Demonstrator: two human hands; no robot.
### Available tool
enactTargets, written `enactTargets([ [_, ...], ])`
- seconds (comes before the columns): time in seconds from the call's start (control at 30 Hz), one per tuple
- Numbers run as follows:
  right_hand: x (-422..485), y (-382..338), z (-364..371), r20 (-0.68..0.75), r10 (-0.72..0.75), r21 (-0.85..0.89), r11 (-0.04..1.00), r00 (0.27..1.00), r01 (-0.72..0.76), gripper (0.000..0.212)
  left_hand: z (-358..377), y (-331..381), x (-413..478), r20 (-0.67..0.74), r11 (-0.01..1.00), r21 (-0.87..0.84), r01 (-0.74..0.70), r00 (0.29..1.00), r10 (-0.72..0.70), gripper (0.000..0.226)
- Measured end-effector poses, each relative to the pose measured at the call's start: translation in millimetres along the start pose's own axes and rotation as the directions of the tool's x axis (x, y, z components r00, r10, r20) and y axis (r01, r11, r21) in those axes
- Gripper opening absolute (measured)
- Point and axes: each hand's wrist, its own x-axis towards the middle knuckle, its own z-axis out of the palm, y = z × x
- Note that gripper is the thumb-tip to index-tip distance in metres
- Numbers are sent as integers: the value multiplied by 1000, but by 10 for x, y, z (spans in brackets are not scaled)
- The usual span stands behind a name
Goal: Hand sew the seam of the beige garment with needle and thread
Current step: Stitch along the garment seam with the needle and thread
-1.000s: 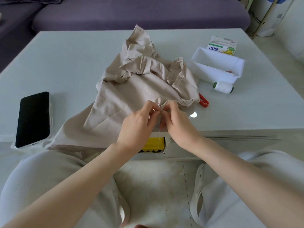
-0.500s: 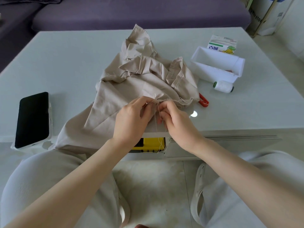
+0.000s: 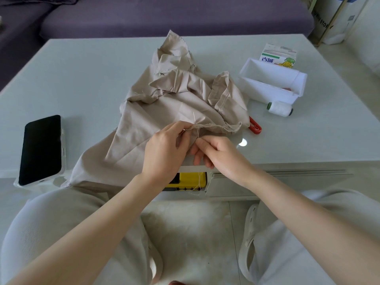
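A pale desk (image 3: 82, 79) before a purple sofa (image 3: 164, 15) carries the crumpled beige garment (image 3: 164, 108). The grip of the left hand (image 3: 164, 155) pinches its seam; that of the right hand (image 3: 224, 155) pinches the needle (image 3: 195, 120). A red tool (image 3: 256, 126) lies half hidden under the cloth.

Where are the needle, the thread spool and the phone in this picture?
needle (image 3: 195, 119): head view, on the bare shaft standing above the seam.
thread spool (image 3: 280, 108): head view, on its white wound middle.
phone (image 3: 42, 149): head view, on the middle of its dark screen.
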Motion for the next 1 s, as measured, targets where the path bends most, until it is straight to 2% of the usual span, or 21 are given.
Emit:
enactTargets([
  [0.1, 9, -3, -13, -110, -21, 14, 1000, 994, 23, 35, 8, -6, -25, 65, 998, -20, -54, 996, 56, 23],
  [0.2, 4, 0, -31, -152, -38, 32, 999, 988, 43, 37, 22, -4, -44, 123, 997, -44, -66, 990, 71, 22],
  [0.3, -16, 20, -21, -149, -74, -29, 997, 986, 70, 36, 13, 40, -14, 141, 985, -158, 74, 989, -52, 27],
  [0.4, -33, 45, -22, -120, -85, -66, 995, 989, 77, 36, -18, 98, 25, 206, 926, -314, 208, 968, -147, 20],
  [0.5, -46, 107, -25, -102, -154, -232, 964, 983, 127, 32, -17, 116, 21, 237, 886, -376, 273, 952, -192, 17],
  [0.53, -42, 148, -31, -120, -232, -366, 914, 965, 174, 28, -7, 111, 18, 234, 884, -371, 283, 950, -205, 18],
  [0.57, -40, 184, -38, -128, -345, -534, 814, 930, 229, 27, 3, 103, 19, 228, 881, -369, 295, 948, -221, 18],
  [0.6, -40, 209, -44, -105, -464, -699, 664, 879, 267, 30, 6, 94, 22, 219, 876, -374, 306, 946, -237, 19],
  [0.63, -40, 228, -50, -72, -554, -799, 530, 829, 284, 32, 7, 79, 26, 208, 872, -378, 312, 946, -248, 21],
  [0.67, -41, 222, -60, -64, -601, -836, 469, 797, 287, 33, 1, 66, 32, 196, 877, -371, 304, 949, -245, 21],
  [0.73, -41, 181, -59, -122, -641, -817, 499, 758, 290, 31, -7, 43, 37, 175, 914, -321, 249, 964, -201, 20],
  [0.8, -24, 159, -64, -205, -621, -754, 593, 756, 283, 32, 13, 19, 17, 172, 948, -265, 178, 976, -135, 16],
  [0.9, 8, 158, -65, -254, -510, -574, 763, 822, 296, 31, 79, 1, -65, 198, 990, -132, 53, 980, -26, 17],
  [1.0, 7, 133, -57, -259, -406, -398, 872, 876, 286, 18, 128, -4, -120, 189, 999, -51, -12, 982, 21, 20],
])
